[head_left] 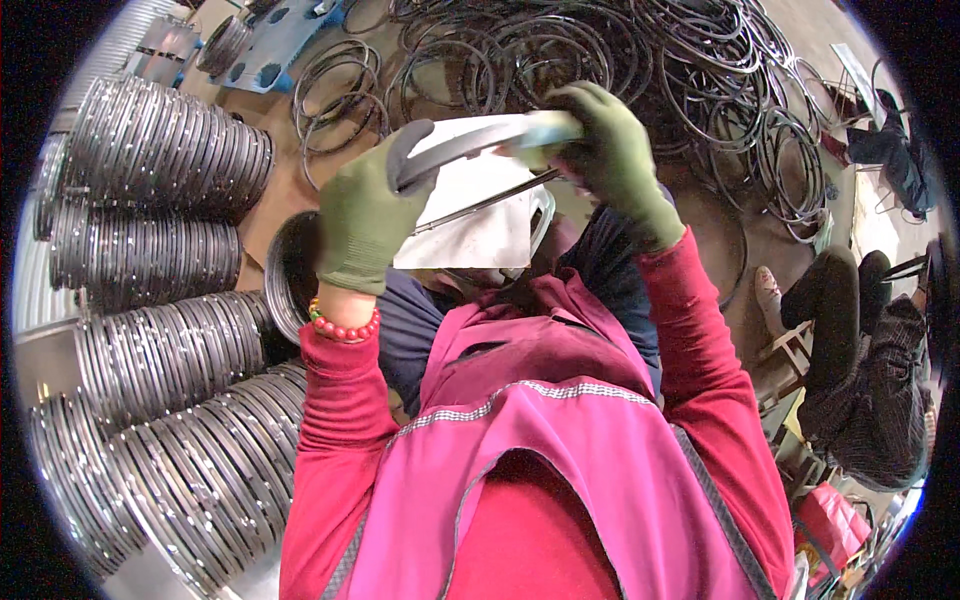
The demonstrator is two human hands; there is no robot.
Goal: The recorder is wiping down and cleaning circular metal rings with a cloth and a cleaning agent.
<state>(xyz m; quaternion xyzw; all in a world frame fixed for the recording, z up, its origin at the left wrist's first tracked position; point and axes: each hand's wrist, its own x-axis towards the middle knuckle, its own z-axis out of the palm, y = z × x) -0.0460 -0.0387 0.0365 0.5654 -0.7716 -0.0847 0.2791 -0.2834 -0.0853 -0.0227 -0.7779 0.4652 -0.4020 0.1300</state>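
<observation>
My left hand [365, 205], in an olive-green glove, is closed around one end of a black, curved band [450, 155] that looks like part of a hoop. My right hand [615, 150], in a matching glove, has its fingers curled at the band's other end. A pale bluish patch [545, 130] there is smeared by motion, so what those fingers grip cannot be made out. Below the band, a thin dark strip [490, 200] runs across a white sheet or board [475, 235] in front of my lap.
Stacked black coils [165, 150] line the left side. Loose black hoops [690, 60] pile up ahead on the floor. A blue pallet [270, 50] stands far left. Another person's legs [830, 300] are at the right, beside a wooden stool [785, 360] and a red bag [830, 525].
</observation>
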